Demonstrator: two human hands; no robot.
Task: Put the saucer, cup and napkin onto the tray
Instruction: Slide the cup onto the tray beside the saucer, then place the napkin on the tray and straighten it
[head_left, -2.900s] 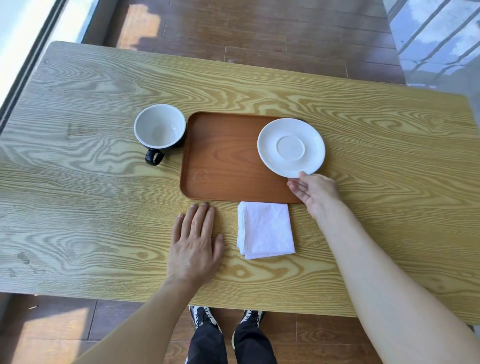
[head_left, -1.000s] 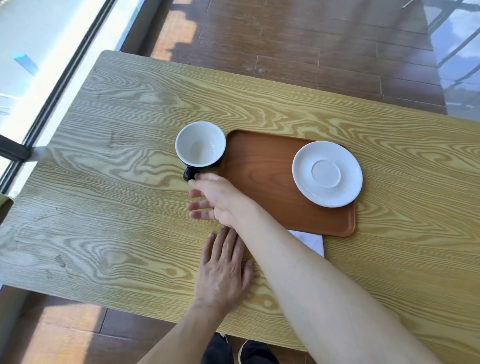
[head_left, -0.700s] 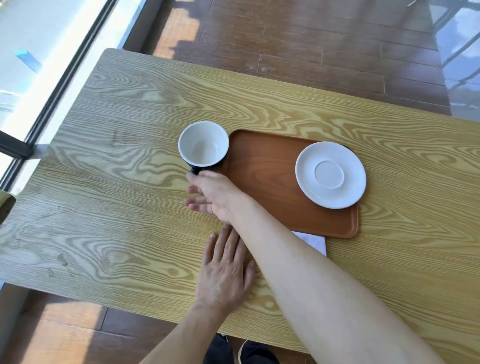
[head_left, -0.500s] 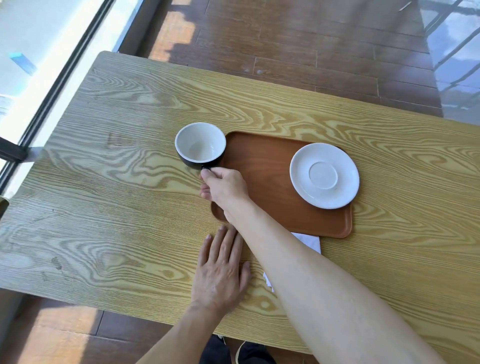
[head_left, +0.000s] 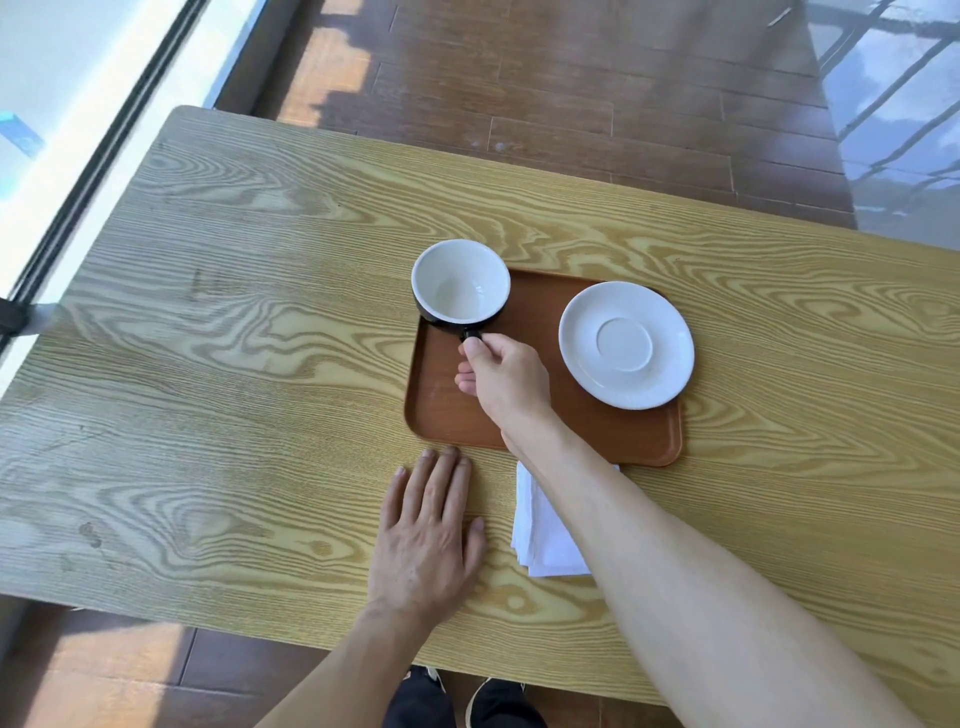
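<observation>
A: where's the cup (head_left: 460, 281)?
B: over the tray's (head_left: 597, 436) far-left corner; right hand (head_left: 506, 382) pinching its handle; saucer (head_left: 626, 344) on the tray's right side; napkin (head_left: 545, 530) just off its near edge; left hand (head_left: 428, 540) flat, empty, beside that.

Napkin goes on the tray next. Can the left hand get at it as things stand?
Probably only partly: the left hand lies flat beside the napkin, but the right forearm crosses over much of it while the right hand holds the cup.
</observation>
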